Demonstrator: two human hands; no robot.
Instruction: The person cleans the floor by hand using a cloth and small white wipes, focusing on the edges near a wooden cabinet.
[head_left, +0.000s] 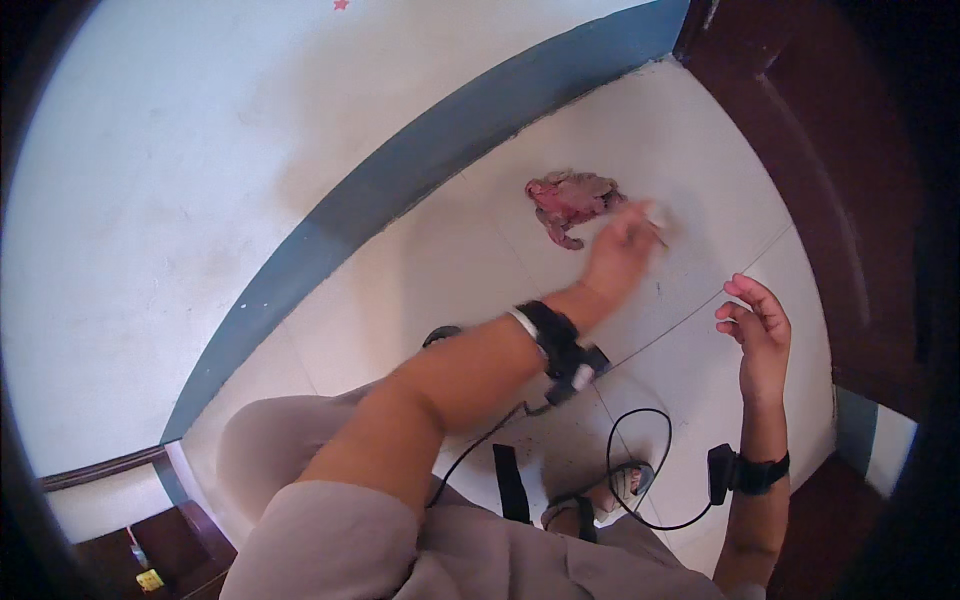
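Observation:
My left hand (628, 232) reaches down toward the pale tiled floor (465, 255), blurred by motion. At its fingertips is a small whitish thing (657, 216), too blurred to name; whether the fingers grip it I cannot tell. Just beyond that hand a crumpled reddish-pink cloth (574, 196) lies on the tiles, with one twisted end pointing back toward me. Off to the right, my right hand (756, 319) is raised with its fingers apart and loosely curled, holding nothing.
A wall (187, 187) with a blue-grey skirting band (420, 157) runs along the left. A dark brown wooden door or panel (817, 150) borders the right. Black wrist straps with devices (562, 349) trail a looped black cable (670, 435) near my sandalled foot (630, 484).

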